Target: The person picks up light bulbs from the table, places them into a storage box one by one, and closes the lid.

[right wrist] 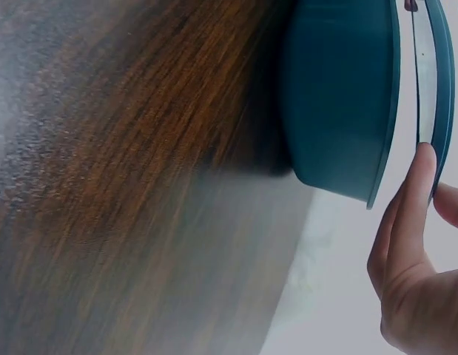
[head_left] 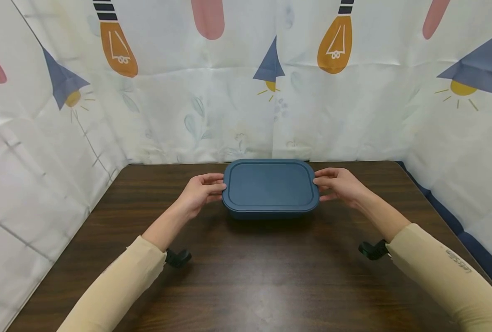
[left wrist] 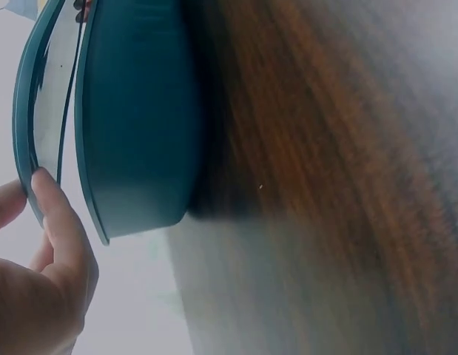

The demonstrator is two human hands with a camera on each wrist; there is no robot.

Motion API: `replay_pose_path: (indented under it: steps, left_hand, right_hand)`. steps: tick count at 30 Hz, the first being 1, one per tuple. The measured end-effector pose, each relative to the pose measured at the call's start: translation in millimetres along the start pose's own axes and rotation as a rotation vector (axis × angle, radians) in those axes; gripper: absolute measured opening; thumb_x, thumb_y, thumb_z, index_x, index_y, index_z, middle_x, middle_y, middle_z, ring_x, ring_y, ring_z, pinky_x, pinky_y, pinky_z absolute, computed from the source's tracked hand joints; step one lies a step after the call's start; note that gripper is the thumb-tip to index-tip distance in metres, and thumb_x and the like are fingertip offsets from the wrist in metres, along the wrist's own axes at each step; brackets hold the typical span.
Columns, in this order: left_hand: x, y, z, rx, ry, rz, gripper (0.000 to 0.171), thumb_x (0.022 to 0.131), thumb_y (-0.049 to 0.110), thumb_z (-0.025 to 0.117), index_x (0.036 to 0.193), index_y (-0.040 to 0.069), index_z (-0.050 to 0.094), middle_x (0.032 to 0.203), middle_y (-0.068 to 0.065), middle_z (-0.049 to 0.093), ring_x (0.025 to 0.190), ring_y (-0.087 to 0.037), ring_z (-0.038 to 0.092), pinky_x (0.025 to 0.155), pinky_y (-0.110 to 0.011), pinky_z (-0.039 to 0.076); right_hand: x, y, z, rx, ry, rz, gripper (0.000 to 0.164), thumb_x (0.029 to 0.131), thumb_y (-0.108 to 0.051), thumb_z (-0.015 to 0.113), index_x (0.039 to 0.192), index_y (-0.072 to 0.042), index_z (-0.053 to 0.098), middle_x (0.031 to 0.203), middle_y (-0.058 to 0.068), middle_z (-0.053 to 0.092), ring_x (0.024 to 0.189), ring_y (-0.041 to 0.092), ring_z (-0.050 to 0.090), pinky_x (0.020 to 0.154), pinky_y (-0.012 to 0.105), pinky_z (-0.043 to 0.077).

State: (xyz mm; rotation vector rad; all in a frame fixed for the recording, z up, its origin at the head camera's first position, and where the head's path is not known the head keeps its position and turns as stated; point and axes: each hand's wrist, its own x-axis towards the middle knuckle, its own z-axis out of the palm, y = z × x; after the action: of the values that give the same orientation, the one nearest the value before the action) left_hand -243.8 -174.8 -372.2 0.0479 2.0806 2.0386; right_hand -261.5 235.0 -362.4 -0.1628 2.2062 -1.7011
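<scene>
Both hands hold a dark blue rectangular lid [head_left: 271, 185] with rounded corners, one at each short end. My left hand [head_left: 200, 191] pinches the left end between thumb and fingers; my right hand [head_left: 337, 184] does likewise on the right. Under the lid sits a blue box [left wrist: 136, 118] on the table. In both wrist views a gap shows between the lid's pale underside [right wrist: 425, 89] and the box's rim, so the lid is raised off it. What the box contains is hidden.
The dark wood table [head_left: 254, 276] reaches back to a patterned curtain [head_left: 229, 101] that hangs behind and along both sides. A black strap mount [head_left: 177, 258] is on the left wrist, another mount [head_left: 373, 250] on the right. Blue fabric [head_left: 449, 216] lies past the table's right edge.
</scene>
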Motion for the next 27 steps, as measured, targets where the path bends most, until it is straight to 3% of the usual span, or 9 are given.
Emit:
replay_pose_path:
  steps: [11, 22, 27]
  left_hand:
    - [12.2, -2.1, -7.7, 0.029, -0.016, -0.011, 0.049, 0.100, 0.005, 0.067, 0.145, -0.006, 0.051, 0.122, -0.015, 0.061, 0.093, -0.013, 0.069, 0.086, -0.031, 0.060]
    - [15.3, -1.8, -8.2, 0.073, -0.023, -0.004, 0.053, 0.098, 0.002, 0.069, 0.146, -0.008, 0.049, 0.130, -0.023, 0.058, 0.093, -0.013, 0.069, 0.087, -0.033, 0.060]
    - [15.3, -1.8, -9.2, 0.084, -0.030, -0.008, 0.054, 0.098, 0.002, 0.070, 0.146, -0.008, 0.048, 0.132, -0.024, 0.057, 0.096, -0.014, 0.069, 0.090, -0.035, 0.059]
  right_hand:
    - [11, 2, 4, -0.013, 0.015, -0.004, 0.053, 0.105, -0.018, 0.062, 0.148, 0.007, 0.044, 0.120, 0.017, 0.060, 0.098, 0.023, 0.066, 0.089, 0.048, 0.059]
    - [17, 5, 5, -0.027, 0.033, -0.002, 0.051, 0.105, -0.017, 0.062, 0.147, 0.007, 0.045, 0.122, 0.019, 0.060, 0.106, 0.031, 0.064, 0.082, 0.041, 0.062]
    - [16, 5, 5, -0.027, 0.022, -0.001, 0.051, 0.106, -0.016, 0.061, 0.148, 0.007, 0.044, 0.122, 0.020, 0.060, 0.105, 0.031, 0.064, 0.084, 0.043, 0.062]
